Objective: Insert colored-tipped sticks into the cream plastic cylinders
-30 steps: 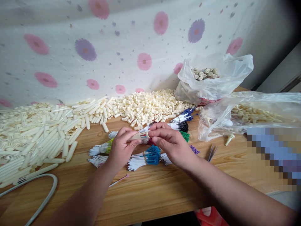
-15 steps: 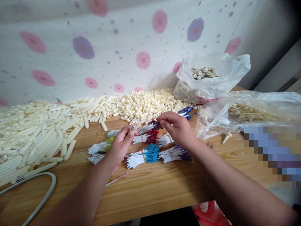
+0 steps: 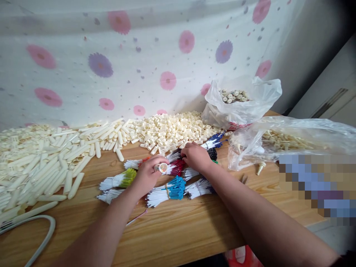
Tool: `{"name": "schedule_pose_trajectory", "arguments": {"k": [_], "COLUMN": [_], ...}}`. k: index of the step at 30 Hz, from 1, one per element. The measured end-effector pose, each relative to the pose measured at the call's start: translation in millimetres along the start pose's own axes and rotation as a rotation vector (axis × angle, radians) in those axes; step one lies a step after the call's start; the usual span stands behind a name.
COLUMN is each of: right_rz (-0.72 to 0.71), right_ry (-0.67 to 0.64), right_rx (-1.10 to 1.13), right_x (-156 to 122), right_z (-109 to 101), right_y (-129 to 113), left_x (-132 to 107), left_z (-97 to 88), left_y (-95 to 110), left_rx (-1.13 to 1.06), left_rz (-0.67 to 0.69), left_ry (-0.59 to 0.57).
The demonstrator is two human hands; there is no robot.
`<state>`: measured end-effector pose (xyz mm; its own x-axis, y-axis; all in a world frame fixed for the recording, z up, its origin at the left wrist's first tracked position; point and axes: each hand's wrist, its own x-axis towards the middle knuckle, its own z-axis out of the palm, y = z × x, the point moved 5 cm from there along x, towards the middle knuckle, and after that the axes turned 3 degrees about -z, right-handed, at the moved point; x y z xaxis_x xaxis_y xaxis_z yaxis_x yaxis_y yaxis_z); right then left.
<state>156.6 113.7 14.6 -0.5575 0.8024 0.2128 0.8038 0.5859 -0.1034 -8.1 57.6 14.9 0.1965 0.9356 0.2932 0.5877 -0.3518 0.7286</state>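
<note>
My left hand (image 3: 147, 175) is closed around a short cream slotted pen collar (image 3: 160, 168), its round end facing me with small coloured spots inside. My right hand (image 3: 196, 157) reaches down with curled fingers at a dark-ended bundle of pen refills (image 3: 174, 154); its fingertips are partly hidden. Red-ended refills (image 3: 176, 167) lie between my hands. Blue-ended refills (image 3: 166, 191) in a rubber band lie nearer to me. Yellow-green-ended refills (image 3: 118, 179) lie left of my left hand, and black-ended ones (image 3: 212, 153) lie behind my right hand.
Loose cream slotted collars (image 3: 169, 129) are heaped at the back. Long cream pen barrels (image 3: 59, 163) cover the left side. Two plastic bags (image 3: 241, 111) of parts stand on the right. A white cable (image 3: 48, 237) curves at the front left, and a single pink-ended refill (image 3: 136, 217) lies near the front.
My right hand has gone down to the dark-ended bundle. My left hand has turned, so the collar's round end now faces me. The view has shifted slightly.
</note>
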Motion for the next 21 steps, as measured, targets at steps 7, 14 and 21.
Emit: {"name": "schedule_pose_trajectory", "arguments": {"k": [7, 14, 21], "right_rz": [-0.06, -0.092, 0.037], "right_ry": [-0.018, 0.015, 0.145], "right_rx": [-0.105, -0.136, -0.128], "right_x": [-0.2, -2.3, -14.8], "right_z": [4.3, 0.6, -21.6], "right_y": [-7.7, -10.3, 16.0], "left_x": [1.2, -1.8, -3.1], "left_z": [21.4, 21.0, 17.2], "left_y": [-0.8, 0.1, -4.1], "left_rx": [0.258, 0.369, 0.351], "left_rz": [0.095, 0.109, 0.094], "left_ry": [-0.224, -0.225, -0.195]}}
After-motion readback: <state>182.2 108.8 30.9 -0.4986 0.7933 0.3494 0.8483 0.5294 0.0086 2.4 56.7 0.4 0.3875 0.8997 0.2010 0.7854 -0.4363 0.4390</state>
